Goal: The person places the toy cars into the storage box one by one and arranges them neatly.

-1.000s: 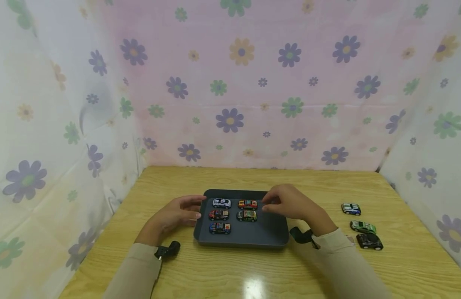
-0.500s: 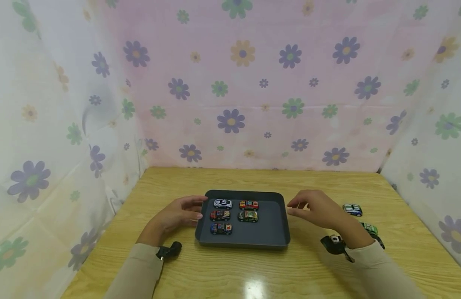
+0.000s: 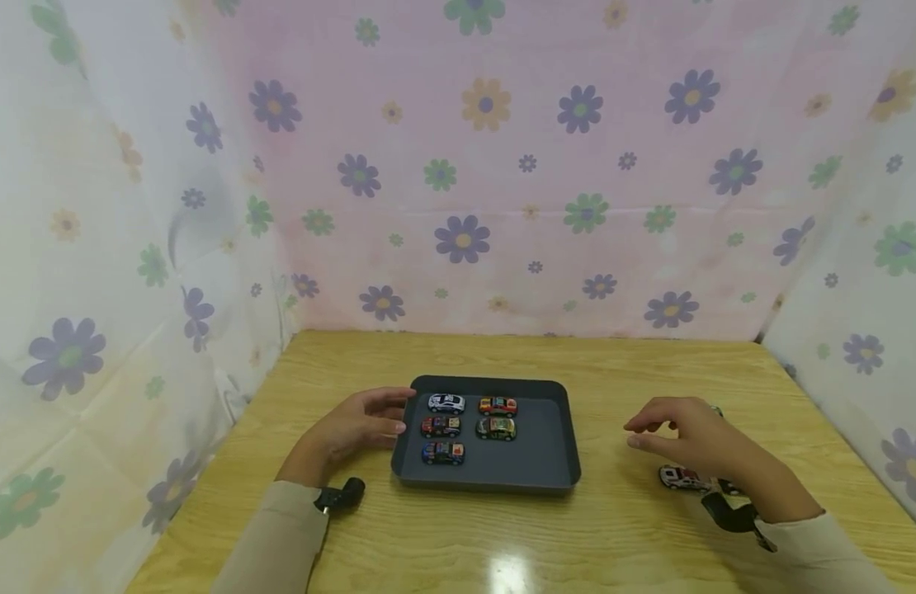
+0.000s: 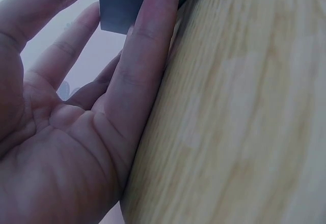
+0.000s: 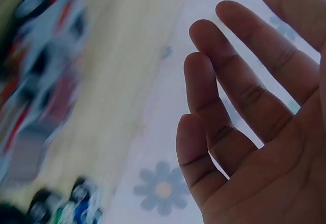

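A dark grey rectangular tray (image 3: 535,450) lies on the table. Two columns of toy cars stand in it: a white one (image 3: 446,403), a red-black one (image 3: 440,426) and a blue one (image 3: 443,453) at left, then a red-yellow car (image 3: 498,406) and a green-orange car (image 3: 496,428). My left hand (image 3: 354,425) rests at the tray's left side, its extended fingers against the wall. To the right of the tray, my right hand (image 3: 688,433) hovers with loose fingers, holding nothing. Below it stands a white-red toy car (image 3: 681,478), blurred in the right wrist view.
More toy cars are partly hidden by the right hand and wrist, among them a dark one (image 3: 729,487) and one behind the knuckles (image 3: 716,410). Flowered cloth (image 3: 525,190) encloses the back and sides of the wooden table (image 3: 428,544).
My right hand has left the space over the tray and moved right, toward the loose cars. The left hand keeps its place at the tray, and the cars in it stay put.
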The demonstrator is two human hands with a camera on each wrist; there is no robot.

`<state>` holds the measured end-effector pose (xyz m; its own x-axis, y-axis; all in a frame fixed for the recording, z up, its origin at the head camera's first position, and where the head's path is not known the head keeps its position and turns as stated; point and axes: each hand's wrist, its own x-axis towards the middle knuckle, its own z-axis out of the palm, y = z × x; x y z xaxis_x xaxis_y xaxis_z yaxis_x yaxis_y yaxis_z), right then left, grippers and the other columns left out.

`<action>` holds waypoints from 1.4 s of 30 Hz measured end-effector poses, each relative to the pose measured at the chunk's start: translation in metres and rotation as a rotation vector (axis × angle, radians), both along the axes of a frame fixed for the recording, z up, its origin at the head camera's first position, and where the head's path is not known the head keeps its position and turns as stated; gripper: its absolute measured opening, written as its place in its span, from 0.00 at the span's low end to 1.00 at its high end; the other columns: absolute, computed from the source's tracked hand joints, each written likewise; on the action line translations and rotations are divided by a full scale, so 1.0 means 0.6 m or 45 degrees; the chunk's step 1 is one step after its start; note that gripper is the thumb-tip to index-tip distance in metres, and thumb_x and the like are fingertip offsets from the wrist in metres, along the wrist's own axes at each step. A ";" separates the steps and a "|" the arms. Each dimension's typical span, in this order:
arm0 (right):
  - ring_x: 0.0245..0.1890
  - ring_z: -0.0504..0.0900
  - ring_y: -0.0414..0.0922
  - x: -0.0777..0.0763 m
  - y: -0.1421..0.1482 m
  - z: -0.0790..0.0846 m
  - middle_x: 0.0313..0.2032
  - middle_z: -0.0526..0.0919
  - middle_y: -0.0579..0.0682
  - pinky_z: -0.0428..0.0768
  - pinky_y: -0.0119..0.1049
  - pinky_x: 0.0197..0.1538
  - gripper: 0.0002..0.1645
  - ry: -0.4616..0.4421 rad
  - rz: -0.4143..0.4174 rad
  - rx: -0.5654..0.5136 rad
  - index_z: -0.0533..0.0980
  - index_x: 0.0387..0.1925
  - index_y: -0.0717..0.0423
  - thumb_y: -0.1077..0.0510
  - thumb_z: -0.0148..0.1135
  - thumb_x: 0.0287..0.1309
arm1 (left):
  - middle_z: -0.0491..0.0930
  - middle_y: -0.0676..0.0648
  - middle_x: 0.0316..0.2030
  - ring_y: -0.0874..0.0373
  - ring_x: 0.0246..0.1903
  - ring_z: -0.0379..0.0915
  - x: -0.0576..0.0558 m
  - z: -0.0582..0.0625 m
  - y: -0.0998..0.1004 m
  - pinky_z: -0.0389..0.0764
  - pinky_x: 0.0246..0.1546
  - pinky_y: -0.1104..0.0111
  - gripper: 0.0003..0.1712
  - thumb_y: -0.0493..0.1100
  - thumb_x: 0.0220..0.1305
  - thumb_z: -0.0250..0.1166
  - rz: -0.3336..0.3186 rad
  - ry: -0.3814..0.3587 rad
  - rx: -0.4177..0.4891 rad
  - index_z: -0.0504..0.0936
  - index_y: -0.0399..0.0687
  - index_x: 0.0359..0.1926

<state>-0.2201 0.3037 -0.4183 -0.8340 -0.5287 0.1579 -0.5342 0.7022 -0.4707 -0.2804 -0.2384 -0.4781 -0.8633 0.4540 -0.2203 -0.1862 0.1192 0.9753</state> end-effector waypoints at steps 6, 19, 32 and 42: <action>0.45 0.84 0.36 0.011 0.043 -0.005 0.47 0.87 0.36 0.84 0.37 0.41 0.13 0.012 -0.022 0.017 0.87 0.49 0.40 0.45 0.70 0.66 | 0.73 0.36 0.68 0.45 0.61 0.78 -0.005 0.003 0.002 0.86 0.55 0.53 0.42 0.33 0.64 0.72 0.008 -0.009 0.002 0.67 0.50 0.76; 0.52 0.84 0.42 0.021 0.107 -0.009 0.50 0.88 0.42 0.86 0.36 0.46 0.20 -0.027 0.022 0.141 0.87 0.48 0.36 0.39 0.78 0.54 | 0.74 0.36 0.67 0.45 0.60 0.79 -0.012 0.007 0.006 0.87 0.53 0.52 0.43 0.35 0.61 0.75 0.028 0.019 -0.026 0.70 0.50 0.75; 0.39 0.82 0.30 0.020 0.120 -0.034 0.40 0.86 0.31 0.82 0.33 0.36 0.17 -0.037 0.127 0.094 0.88 0.43 0.35 0.42 0.81 0.50 | 0.75 0.35 0.66 0.45 0.58 0.80 -0.006 0.009 0.010 0.87 0.52 0.50 0.43 0.35 0.60 0.76 0.024 -0.003 0.000 0.69 0.46 0.74; 0.38 0.82 0.29 0.020 0.110 -0.037 0.38 0.87 0.30 0.81 0.32 0.36 0.12 -0.054 0.113 0.053 0.89 0.40 0.33 0.45 0.80 0.52 | 0.75 0.36 0.66 0.46 0.59 0.80 0.000 0.008 0.001 0.87 0.52 0.52 0.42 0.38 0.60 0.77 0.023 -0.003 -0.036 0.70 0.47 0.74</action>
<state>-0.2079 0.3695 -0.4403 -0.7892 -0.6060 0.0995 -0.5751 0.6726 -0.4656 -0.2805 -0.2376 -0.4736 -0.8710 0.4315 -0.2350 -0.1910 0.1433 0.9711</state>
